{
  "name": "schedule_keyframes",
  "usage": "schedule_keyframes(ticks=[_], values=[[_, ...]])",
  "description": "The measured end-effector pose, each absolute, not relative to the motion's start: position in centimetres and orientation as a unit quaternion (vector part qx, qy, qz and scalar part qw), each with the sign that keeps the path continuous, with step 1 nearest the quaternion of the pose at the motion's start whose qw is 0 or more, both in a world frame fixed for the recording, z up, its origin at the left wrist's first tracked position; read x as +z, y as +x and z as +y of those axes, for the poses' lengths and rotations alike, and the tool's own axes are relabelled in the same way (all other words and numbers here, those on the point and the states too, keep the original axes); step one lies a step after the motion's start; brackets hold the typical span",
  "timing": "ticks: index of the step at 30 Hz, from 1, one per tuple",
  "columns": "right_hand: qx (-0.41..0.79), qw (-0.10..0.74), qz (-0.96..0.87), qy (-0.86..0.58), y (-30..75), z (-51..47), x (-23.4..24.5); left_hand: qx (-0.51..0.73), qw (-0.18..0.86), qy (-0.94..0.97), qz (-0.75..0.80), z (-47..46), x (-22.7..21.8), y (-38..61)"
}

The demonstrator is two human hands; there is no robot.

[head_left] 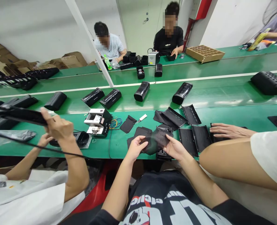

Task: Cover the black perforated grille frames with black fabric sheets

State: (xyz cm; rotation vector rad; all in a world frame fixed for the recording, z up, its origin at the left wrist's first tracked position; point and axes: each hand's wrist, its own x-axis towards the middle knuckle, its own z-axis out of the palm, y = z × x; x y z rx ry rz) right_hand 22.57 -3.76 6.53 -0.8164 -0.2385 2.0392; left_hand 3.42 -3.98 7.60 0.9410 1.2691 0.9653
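My left hand [136, 148] and my right hand [175, 149] pinch opposite edges of a thin, dark, semi-transparent sheet [157, 141]. Under it lies a black plastic part [163, 154], mostly hidden. Slotted black panels [188, 141] lie just beyond my right hand on the green workbench [119, 147]. Left of my hands are a black fabric pouch [128, 124] and an opened white device [97, 122] with coloured wires [116, 123]. A co-worker's hand [229, 130] rests on a black panel to my right. Another co-worker's hand [57, 126] holds a long black strip [18, 114] to my left.
Behind the bench, green conveyor belts carry black cylindrical housings [182, 93] and black slotted covers [93, 97]. A wooden compartment tray [205, 53] sits on the far belt. Two people work across it. A white pillar [89, 40] rises at the back.
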Motion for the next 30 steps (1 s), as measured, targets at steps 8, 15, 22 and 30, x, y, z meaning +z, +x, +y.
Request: schedule_keyframes(ticks=[8, 15, 22, 30], values=[[0.654, 0.637, -0.064, -0.404, 23.5, -3.3, 4.6, 0.212, 0.441, 0.538, 0.687, -5.8, 2.6, 6.8], [0.415, 0.612, -0.411, -0.533, 22.5, -2.7, 3.3, 0.057, 0.292, 0.647, 0.702, -6.3, 0.9, 9.9], [0.292, 0.232, -0.798, -0.473, 23.6, -3.9, -0.7, 0.151, 0.332, 0.612, 0.702, -4.9, 1.4, 8.0], [0.256, 0.149, -0.844, -0.448, 22.5, -4.9, 3.1, 0.28, 0.378, 0.568, 0.675, -4.6, 3.1, 4.8]])
